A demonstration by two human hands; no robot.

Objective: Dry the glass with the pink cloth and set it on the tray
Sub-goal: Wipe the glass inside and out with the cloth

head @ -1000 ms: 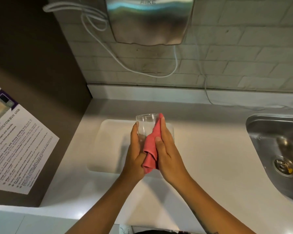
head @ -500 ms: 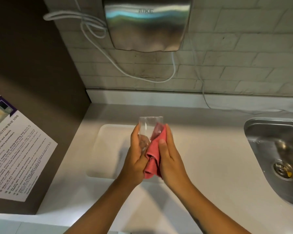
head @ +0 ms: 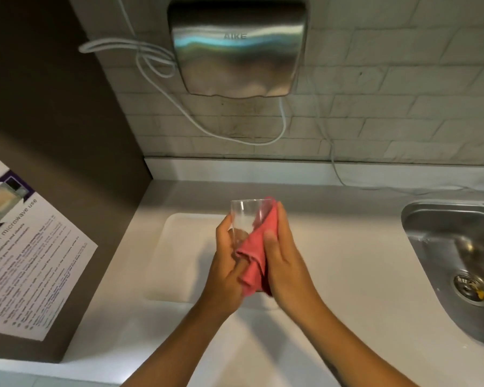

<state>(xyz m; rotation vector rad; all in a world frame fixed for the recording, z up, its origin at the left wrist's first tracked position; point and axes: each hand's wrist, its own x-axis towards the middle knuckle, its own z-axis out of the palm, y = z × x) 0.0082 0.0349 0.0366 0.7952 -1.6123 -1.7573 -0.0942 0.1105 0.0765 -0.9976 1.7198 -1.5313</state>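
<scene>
A clear drinking glass (head: 245, 216) is held upright above a white tray (head: 185, 247) that lies on the white counter. My left hand (head: 227, 263) grips the glass from the left, around its lower part. My right hand (head: 284, 255) presses a pink cloth (head: 256, 255) against the glass's right side, up to the rim. The cloth hangs down between both palms and hides the bottom of the glass.
A steel sink (head: 458, 263) with a drain is set into the counter at the right. A steel hand dryer (head: 238, 48) with white cables hangs on the tiled wall. At the left a brown box carries a microwave notice (head: 23, 258).
The cloth under my right hand slid down the glass and then back up to its rim. The view has tilted so the wall dryer shows lower in the picture.
</scene>
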